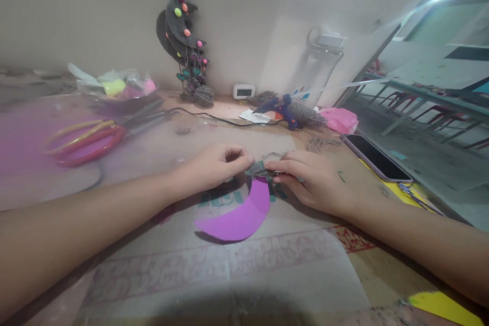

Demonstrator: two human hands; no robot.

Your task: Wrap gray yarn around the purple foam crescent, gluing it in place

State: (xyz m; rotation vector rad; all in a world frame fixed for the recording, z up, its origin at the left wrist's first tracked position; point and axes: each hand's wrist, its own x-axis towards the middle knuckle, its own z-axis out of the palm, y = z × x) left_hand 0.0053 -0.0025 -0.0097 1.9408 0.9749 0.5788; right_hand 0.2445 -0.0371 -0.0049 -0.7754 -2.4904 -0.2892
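Note:
A purple crescent-shaped foam piece (242, 214) lies on the cardboard-covered table (267, 265). Both my hands meet at its upper tip. My left hand (217, 165) is closed in a pinch on a strand of grey yarn (255, 168) there. My right hand (305, 178) has its fingers pressed together on the yarn and the tip of the purple piece from the other side. The yarn is partly hidden by my fingers.
A blue glue gun (280, 107) with its black cord lies behind, beside grey yarn (305, 114) and a pink bag (340, 119). A phone (376, 158) lies at right. Red-handled scissors (87, 140), a bowl of bits (118, 91) and a dark crescent ornament (183, 41) stand left and back.

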